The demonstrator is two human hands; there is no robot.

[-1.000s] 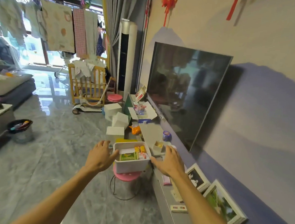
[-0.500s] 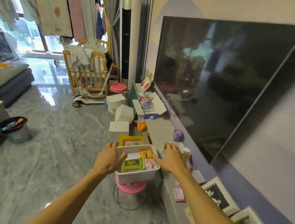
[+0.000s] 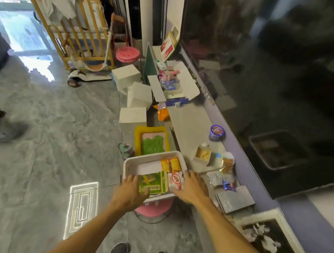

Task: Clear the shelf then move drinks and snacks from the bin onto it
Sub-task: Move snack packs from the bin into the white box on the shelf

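A white bin (image 3: 151, 156) sits on a pink stool (image 3: 153, 210) beside the low grey shelf (image 3: 189, 125). Inside it lie a green packet (image 3: 154, 183), orange packets (image 3: 170, 164), a red-and-white packet (image 3: 176, 180) and a white item (image 3: 148, 168). My left hand (image 3: 130, 192) lies over the bin's near-left corner, fingers spread and touching the green packet. Over the near-right rim, my right hand (image 3: 192, 188) has its fingers apart by the red-and-white packet. Neither hand holds anything that I can see.
On the shelf stand a blue cup (image 3: 216, 132), a small open box (image 3: 202, 156), a snack bag (image 3: 227, 163), a grey book (image 3: 235, 199) and a photo frame (image 3: 266, 239). A yellow tray (image 3: 138, 138) and white boxes (image 3: 133, 117) are on the floor behind the bin. The TV fills the right.
My view has tipped down and come closer. Both hands have slid from the bin's sides to its near corners, fingers now over the rim.
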